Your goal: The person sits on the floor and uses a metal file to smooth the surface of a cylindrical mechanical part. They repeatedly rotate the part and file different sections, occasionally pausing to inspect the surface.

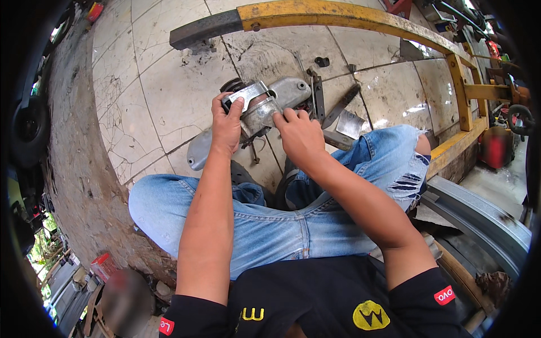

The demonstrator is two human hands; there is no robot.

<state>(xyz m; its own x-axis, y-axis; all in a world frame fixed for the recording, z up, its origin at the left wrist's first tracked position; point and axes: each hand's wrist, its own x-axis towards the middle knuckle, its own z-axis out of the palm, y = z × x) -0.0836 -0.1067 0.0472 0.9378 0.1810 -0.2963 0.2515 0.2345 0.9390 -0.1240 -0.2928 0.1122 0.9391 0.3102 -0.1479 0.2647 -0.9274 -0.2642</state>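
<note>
My left hand grips a shiny, U-shaped metal bracket, its thumb pressed on the top face. Directly beside the bracket is a grey metal block, and the curled fingers of my right hand hold its right side. Beneath both lies a large grey cast-metal part with a rounded, holed end at the upper right. A similar rounded grey end shows at the lower left; whether they are one piece is hidden. A black round part sits behind the bracket.
A yellow steel frame with a black end arches across the far side and down the right. On the tiled floor lie a dark long blade, a thin metal plate and a small black piece. Grey steel channel rests at right.
</note>
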